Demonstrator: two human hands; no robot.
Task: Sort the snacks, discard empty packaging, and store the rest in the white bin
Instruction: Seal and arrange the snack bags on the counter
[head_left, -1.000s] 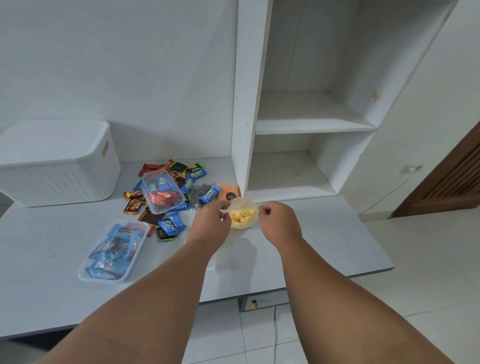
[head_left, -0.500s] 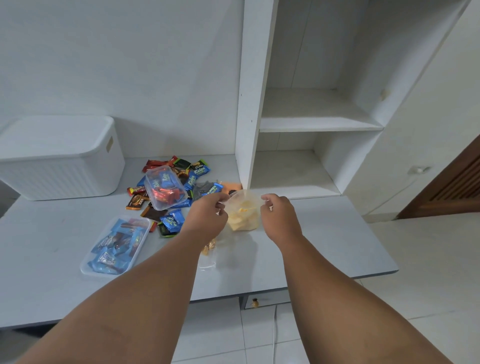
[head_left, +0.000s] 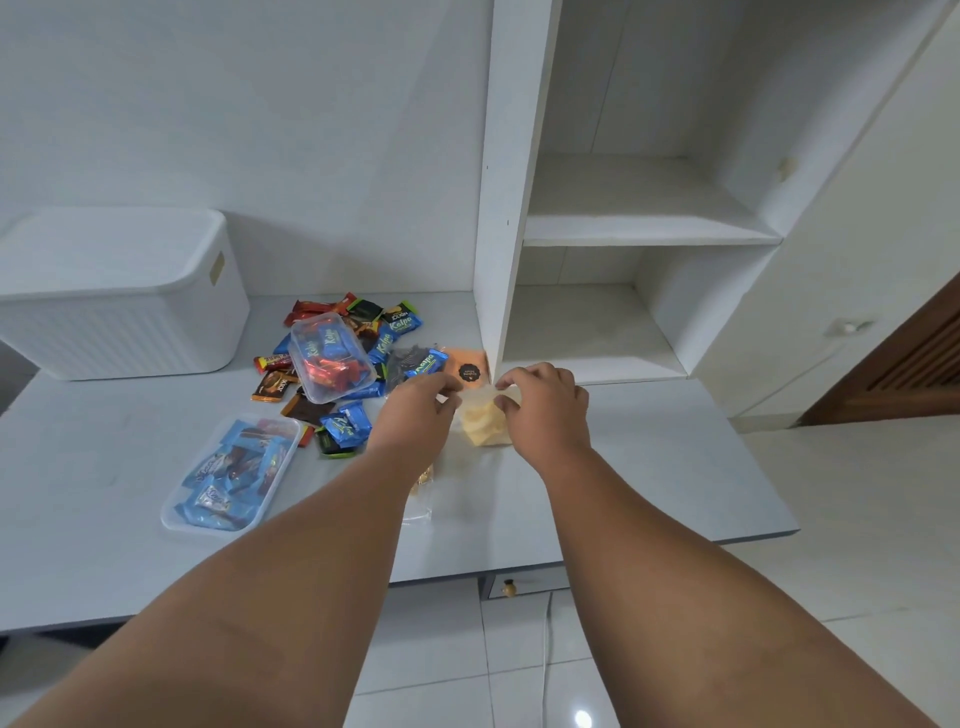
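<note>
A clear bag of pale yellow chips (head_left: 485, 423) hangs just above the grey table (head_left: 649, 467). My left hand (head_left: 418, 410) pinches its top edge on one side and my right hand (head_left: 545, 405) pinches the other side. Behind them lies a pile of wrapped snacks (head_left: 384, 338) in blue, red, brown and black. A clear tub (head_left: 330, 364) holding blue and red packets sits tilted on the pile. A second clear tub (head_left: 234, 470) with blue packets lies nearer on the left. The white bin (head_left: 119, 296) with its lid on stands at the back left.
An orange packet with a black round label (head_left: 470, 369) lies by the white shelf upright (head_left: 501, 208). A clear bag of brown snacks (head_left: 421, 488) shows partly under my left forearm. Open white shelves (head_left: 644, 228) rise at the right. A wooden door (head_left: 904, 364) is far right.
Both hands have lifted the chip bag slightly and drawn closer together at its top. The view has shifted a little; the pile, tubs and bin have stayed put.
</note>
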